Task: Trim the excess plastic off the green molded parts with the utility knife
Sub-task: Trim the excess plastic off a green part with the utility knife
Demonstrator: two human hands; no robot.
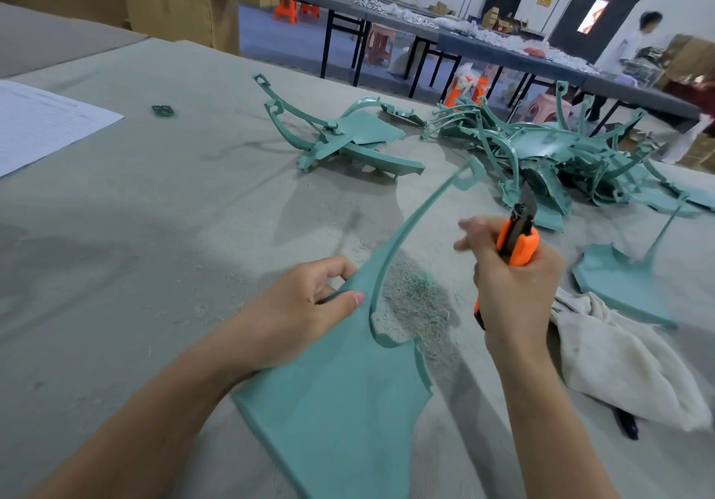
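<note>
Knife (pixel 520 245) seemingly clear of gripped part (pixel 340 402).

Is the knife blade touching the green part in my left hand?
Apart. Head view shows the knife blade beside the green part, table visible between them.

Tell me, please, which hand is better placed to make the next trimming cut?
Right hand: it grips the orange utility knife, blade extended, beside the flat green molded plastic part that the left hand pinches steady.

Relative to the shavings heap (pixel 419 305), the nearest molded part (pixel 340 402) lay left and before it, the cloth (pixel 619 363) right, the parts pile (pixel 541 150) behind.
</note>
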